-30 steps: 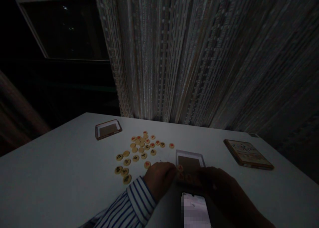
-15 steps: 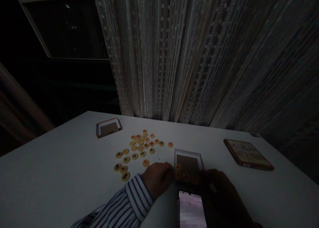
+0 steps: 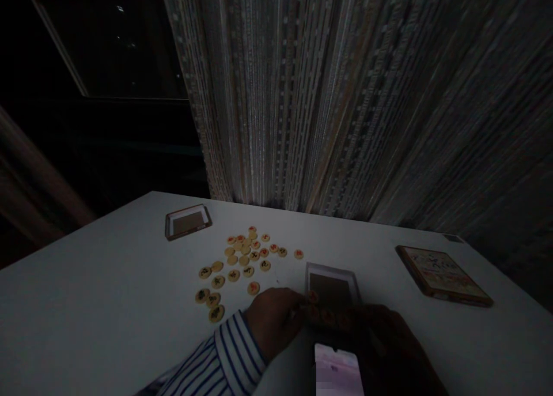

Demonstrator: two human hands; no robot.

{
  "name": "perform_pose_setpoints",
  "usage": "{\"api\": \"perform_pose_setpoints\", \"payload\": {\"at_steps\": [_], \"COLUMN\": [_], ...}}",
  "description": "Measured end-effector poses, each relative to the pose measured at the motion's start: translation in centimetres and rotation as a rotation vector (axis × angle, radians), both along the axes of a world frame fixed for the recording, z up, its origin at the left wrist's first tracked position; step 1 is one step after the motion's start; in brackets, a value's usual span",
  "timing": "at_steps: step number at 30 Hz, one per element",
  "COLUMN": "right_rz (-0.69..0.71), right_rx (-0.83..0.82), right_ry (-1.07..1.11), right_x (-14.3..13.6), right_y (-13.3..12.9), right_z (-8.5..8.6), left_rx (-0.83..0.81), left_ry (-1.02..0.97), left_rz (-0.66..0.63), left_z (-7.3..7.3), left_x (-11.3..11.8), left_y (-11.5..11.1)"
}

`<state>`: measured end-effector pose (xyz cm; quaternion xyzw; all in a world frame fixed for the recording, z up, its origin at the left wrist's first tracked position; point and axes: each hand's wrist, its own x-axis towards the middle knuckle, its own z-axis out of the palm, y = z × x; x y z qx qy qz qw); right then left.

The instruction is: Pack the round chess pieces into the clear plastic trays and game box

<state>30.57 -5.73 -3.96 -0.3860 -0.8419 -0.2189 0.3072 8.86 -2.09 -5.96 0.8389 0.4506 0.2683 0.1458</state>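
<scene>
My left hand [image 3: 274, 321], in a blue-striped cuff, has its fingers curled at the near left edge of an open shallow box [image 3: 355, 283]. What those fingers pinch is hidden. At the box's near right corner, my right hand [image 3: 386, 335] is bent around the edge in deep shadow. Round Chinese chess pieces with red characters lie along the box's near side, one piece [image 3: 313, 297] beside my left fingertips. Several more wooden chess pieces [image 3: 247, 271], marked red or black or showing blank faces, are scattered left of the box.
A lit phone [image 3: 339, 367] lies in front of the box, between my forearms. Another shallow box part [image 3: 167, 226] sits at the far left of the white table [image 3: 108, 292]. To the right is a flat printed box [image 3: 444, 272]. A string curtain [image 3: 294, 96] hangs behind.
My left fingers have shifted slightly right, up to the red pieces in the box. My right hand stays at its corner. The view has tilted a little; the scattered pieces look unmoved.
</scene>
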Motion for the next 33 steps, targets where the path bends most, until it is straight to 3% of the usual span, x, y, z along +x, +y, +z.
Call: {"api": "perform_pose_setpoints", "payload": {"at_steps": [4,10,14,16,21,26,33], "right_rz": [0.075,0.007,-0.036,0.009,-0.019,0.041,-0.016], "right_rx": [-0.038,-0.182,-0.145,-0.117,-0.194,-0.225,-0.209], "right_ry": [-0.069,-0.032,0.016,-0.001,-0.019,-0.081,0.009], "right_x": [0.3,0.1,0.1,0.4,1.1,1.1,0.6], "right_y": [0.3,0.1,0.0,0.3,0.6,0.7,0.5], "right_z": [-0.3,-0.2,-0.4,-0.7,-1.7,-2.1,-2.0], "left_rx": [0.022,0.017,0.035,0.048,0.033,0.054,0.061], "left_ry": [-0.029,-0.010,0.002,-0.001,0.022,0.009,0.045], "left_rz": [0.001,-0.039,-0.045,-0.049,-0.037,-0.035,-0.012], "left_z": [-0.3,0.3,0.4,0.3,-0.1,-0.4,-1.1], "left_x": [0.1,0.0,-0.2,-0.2,0.1,0.0,0.1], "left_y": [0.0,0.0,0.0,0.0,-0.3,-0.3,-0.2]}}
